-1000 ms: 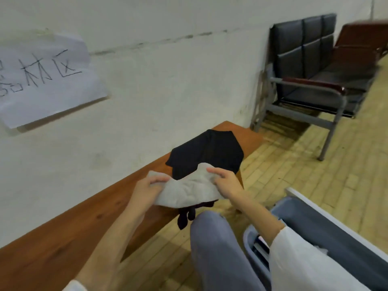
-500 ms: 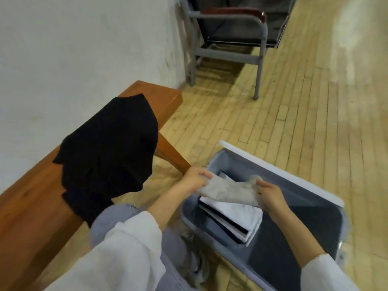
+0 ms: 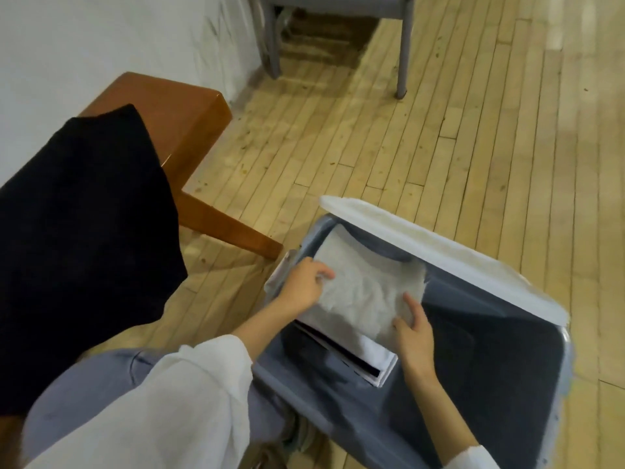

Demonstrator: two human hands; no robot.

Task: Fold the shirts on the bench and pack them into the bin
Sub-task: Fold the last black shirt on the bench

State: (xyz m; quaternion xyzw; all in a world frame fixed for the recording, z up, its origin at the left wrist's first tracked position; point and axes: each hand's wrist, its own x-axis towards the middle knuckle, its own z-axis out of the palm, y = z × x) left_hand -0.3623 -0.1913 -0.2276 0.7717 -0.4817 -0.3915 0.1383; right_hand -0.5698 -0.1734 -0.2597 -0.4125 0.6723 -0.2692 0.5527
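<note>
Pressing grey shirt [image 3: 365, 289], now atop stack [image 3: 375, 365] in bin [image 3: 507, 374]

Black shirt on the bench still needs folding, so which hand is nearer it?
Left. The left hand is at the side of the grey shirt facing the black shirt; the right hand is at its far side.
</note>
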